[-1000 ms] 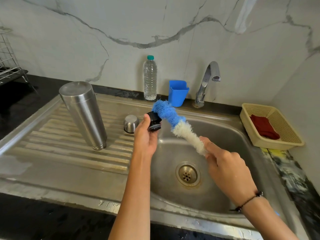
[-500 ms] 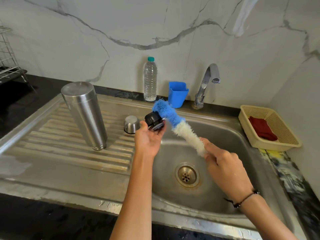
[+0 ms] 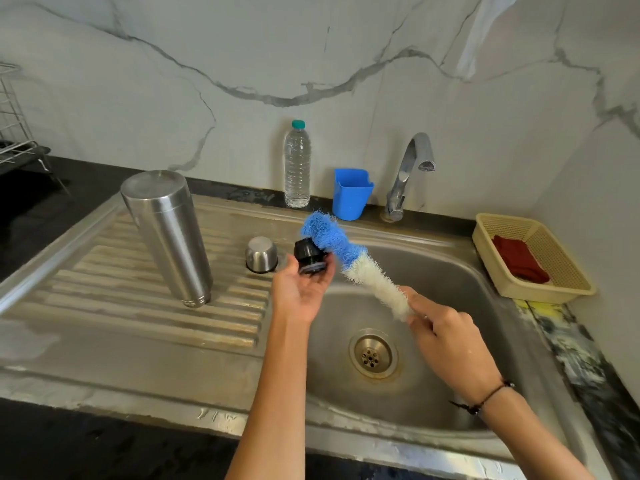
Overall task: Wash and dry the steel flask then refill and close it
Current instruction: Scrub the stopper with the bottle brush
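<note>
Steel flask (image 3: pixel 166 237) inverted on the draining surface (image 3: pixel 86 289), left of centre, presumably to drain. Left hand (image 3: pixel 301 289) cupped around the black stopper (image 3: pixel 309 257) over the sink (image 3: pixel 433 271); right hand (image 3: pixel 446 337) clasping the bottle brush (image 3: pixel 346 251), bristles against it.

Single head-worn wide-angle view, looking forward and down from above steel sink (image 3: pixel 450 271). Faces marble back wall (image 3: pixel 242 64); tap (image 3: pixel 412 168) upper centre-right. Close range: forearms enter from bottom edge, both hands mid-frame. Drainboard (image 3: pixel 104 271) left, basket (image 3: pixel 533 258) right. Wide-angle bending at edges.
</note>
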